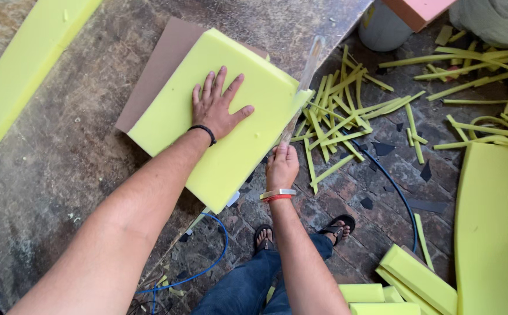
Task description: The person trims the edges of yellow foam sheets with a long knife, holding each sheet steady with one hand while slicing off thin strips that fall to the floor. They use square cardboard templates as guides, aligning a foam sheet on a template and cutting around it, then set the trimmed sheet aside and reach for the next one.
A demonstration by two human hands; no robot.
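Yellow foam slab (230,116) lies on worn workbench (61,146), atop brown cardboard sheet (160,64), one edge overhanging bench. Looks light, soft, springy; likely best steadied by flat palm pressure mid-surface. Left hand (216,108) spread open, fingers splayed, pressing slab down. Right hand (282,166) closed around handle of long blade (303,84) along slab's overhanging edge. Yellow foam strips (347,111) litter brick floor (382,181) below; blue hose (207,268) near sandalled feet.

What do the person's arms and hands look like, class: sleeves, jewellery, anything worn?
Both forearms are bare, no sleeves or gloves. The left hand has a thin black band at the wrist. The right hand has a silver bangle and a red band.
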